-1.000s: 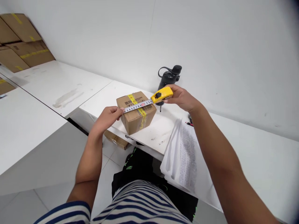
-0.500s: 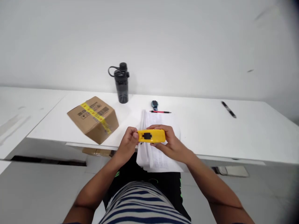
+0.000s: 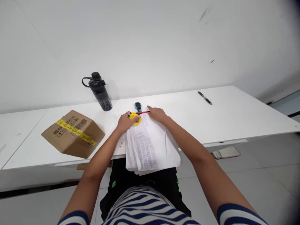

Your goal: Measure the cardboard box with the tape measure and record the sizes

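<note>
My left hand [image 3: 126, 122] is closed around a yellow tape measure [image 3: 135, 120] at the top left of a stack of written papers [image 3: 150, 147]. The tape measure lies on its side against the left end of a thin red-and-black pen [image 3: 144, 112]. At the pen's other end is my right hand [image 3: 157, 114], its fingers around the tip and the index finger stretched a little above it. The tip itself is hidden under the fingers. Just beyond the pen lies a dark blue wristwatch [image 3: 138, 105].
A brown cardboard box [image 3: 77, 132] with yellow tape stands on the left of the white table [image 3: 234, 115]. Behind it is a dark water bottle [image 3: 102, 95] near the wall. A black pen [image 3: 204, 98] lies to the right. The papers overhang the table's front edge.
The tape measure, earlier held up in both hands, is now down at the pen in my left hand. My right hand has let go of it and moved to the pen.
</note>
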Available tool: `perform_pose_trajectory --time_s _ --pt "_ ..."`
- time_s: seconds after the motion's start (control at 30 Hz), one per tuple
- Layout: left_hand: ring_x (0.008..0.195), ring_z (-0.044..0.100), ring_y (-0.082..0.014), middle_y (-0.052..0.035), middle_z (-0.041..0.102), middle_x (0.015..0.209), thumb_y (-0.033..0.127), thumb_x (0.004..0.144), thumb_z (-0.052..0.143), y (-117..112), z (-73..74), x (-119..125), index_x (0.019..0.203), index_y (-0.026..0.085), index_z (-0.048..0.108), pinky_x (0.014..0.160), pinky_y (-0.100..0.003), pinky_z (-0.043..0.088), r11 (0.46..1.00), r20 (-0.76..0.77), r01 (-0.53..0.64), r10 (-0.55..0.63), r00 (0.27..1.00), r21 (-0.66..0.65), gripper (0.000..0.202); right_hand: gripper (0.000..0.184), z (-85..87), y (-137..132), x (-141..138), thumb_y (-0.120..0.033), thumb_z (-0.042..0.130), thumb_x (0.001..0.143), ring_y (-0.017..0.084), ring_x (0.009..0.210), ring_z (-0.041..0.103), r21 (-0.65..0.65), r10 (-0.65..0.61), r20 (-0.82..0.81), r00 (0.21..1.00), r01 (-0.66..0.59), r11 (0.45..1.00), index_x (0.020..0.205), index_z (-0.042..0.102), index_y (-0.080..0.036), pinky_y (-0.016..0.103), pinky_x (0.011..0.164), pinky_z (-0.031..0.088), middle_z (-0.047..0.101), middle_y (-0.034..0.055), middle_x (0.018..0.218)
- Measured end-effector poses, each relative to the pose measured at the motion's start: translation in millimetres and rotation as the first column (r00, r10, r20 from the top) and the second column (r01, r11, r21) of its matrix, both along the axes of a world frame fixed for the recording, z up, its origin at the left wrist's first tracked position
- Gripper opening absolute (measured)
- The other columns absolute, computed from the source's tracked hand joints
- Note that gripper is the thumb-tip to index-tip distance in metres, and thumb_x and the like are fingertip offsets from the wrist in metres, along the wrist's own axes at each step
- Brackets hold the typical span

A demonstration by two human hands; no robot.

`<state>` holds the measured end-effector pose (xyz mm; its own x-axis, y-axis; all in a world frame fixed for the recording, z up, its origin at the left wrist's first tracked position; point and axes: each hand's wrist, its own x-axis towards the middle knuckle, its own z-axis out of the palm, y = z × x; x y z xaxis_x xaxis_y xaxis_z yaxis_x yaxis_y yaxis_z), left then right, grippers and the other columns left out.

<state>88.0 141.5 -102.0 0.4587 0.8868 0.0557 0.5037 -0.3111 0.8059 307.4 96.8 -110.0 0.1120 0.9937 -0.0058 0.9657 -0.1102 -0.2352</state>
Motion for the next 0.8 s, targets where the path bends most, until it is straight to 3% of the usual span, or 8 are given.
perform_pose_trajectory --time_s 0.13,0.23,0.3,0.37,0.43,0.5,0.57,0.8 --pt "0.103 0.057 -0.0316 -0.0129 0.065 0.098 0.069 0.070 0.065 13.4 -10.7 1.1 0.079 0.020 0.056 0.085 -0.039 0.042 0.992 -0.253 -0.030 0.060 0.966 0.122 0.050 0.030 -8.6 12.7 3.5 -0.024 0.041 0.098 0.029 0.094 0.067 0.037 0.012 0.006 1.000 -0.013 0.999 0.111 0.063 -0.008 0.035 0.078 0.043 0.072 0.0232 0.103" --pt "0.120 0.047 -0.0377 -0.0188 0.059 0.116 0.072 0.073 0.059 19.9 -18.4 3.5 0.088 0.019 0.058 0.096 -0.043 0.038 0.990 -0.312 -0.098 0.124 0.942 0.098 0.055 0.037 -9.1 -5.9 4.9 -0.029 0.031 0.102 0.025 0.089 0.065 0.126 -0.012 -0.020 1.000 0.015 0.992 0.122 0.055 -0.010 0.033 0.074 0.042 0.071 0.0182 0.103" --pt "0.125 0.043 -0.0384 -0.0195 0.055 0.125 0.072 0.071 0.061 24.7 -20.3 5.1 0.101 0.019 0.057 0.101 -0.044 0.035 0.982 -0.306 -0.162 0.184 0.934 0.098 0.061 0.039 -9.3 -23.6 3.0 -0.039 0.030 0.103 0.021 0.078 0.063 0.208 -0.005 -0.185 0.983 0.044 0.977 0.121 0.053 -0.014 0.030 0.069 0.042 0.070 0.0099 0.092" --pt "0.128 0.041 -0.0370 -0.0179 0.052 0.132 0.067 0.071 0.064 30.1 -17.6 8.0 0.116 0.021 0.054 0.103 -0.045 0.034 0.975 -0.291 -0.196 0.218 0.932 0.101 0.066 0.039 -12.1 -39.4 -2.4 -0.052 0.039 0.099 0.016 0.067 0.056 0.280 0.072 -0.475 0.877 0.073 0.957 0.104 0.058 -0.018 0.027 0.065 0.041 0.063 0.0013 0.075" --pt "0.130 0.040 -0.0364 -0.0160 0.050 0.136 0.059 0.072 0.067 35.9 -10.2 14.1 0.126 0.024 0.051 0.104 -0.047 0.034 0.981 -0.315 -0.169 0.190 0.930 0.094 0.066 0.042 -18.9 -49.6 -9.9 -0.058 0.044 0.095 0.013 0.058 0.048 0.295 0.170 -0.735 0.657 0.083 0.952 0.086 0.057 -0.020 0.026 0.062 0.039 0.052 -0.0045 0.061" --pt "0.132 0.038 -0.0369 -0.0147 0.049 0.138 0.052 0.076 0.064 41.3 0.0 25.3 0.130 0.028 0.052 0.105 -0.049 0.033 0.990 -0.367 -0.079 0.117 0.923 0.116 0.061 0.043 -28.9 -53.6 -16.6 -0.059 0.042 0.095 0.012 0.052 0.041 0.260 0.202 -0.866 0.457 0.066 0.963 0.086 0.057 -0.021 0.025 0.057 0.035 0.045 -0.0075 0.053" --pt "0.135 0.036 -0.0377 -0.0145 0.048 0.142 0.050 0.082 0.057 45.4 8.8 41.1 0.134 0.031 0.053 0.107 -0.053 0.031 0.979 -0.420 0.028 0.060 0.906 0.201 0.056 0.043 -39.6 -53.3 -19.9 -0.060 0.040 0.096 0.011 0.049 0.038 0.227 0.194 -0.921 0.339 0.061 0.972 0.090 0.058 -0.021 0.024 0.052 0.031 0.046 -0.0073 0.052" --pt "0.149 0.017 -0.0355 -0.0125 0.034 0.157 0.042 0.094 0.042 48.4 -0.7 84.5 0.132 0.025 0.059 0.116 -0.057 0.018 0.937 -0.672 0.096 0.167 0.721 0.336 0.044 0.052 -50.5 -50.6 -14.0 -0.065 0.040 0.093 0.013 0.049 0.042 0.216 0.163 -0.940 0.300 0.153 0.964 0.074 0.061 -0.021 0.027 0.052 0.033 0.051 -0.0020 0.051"
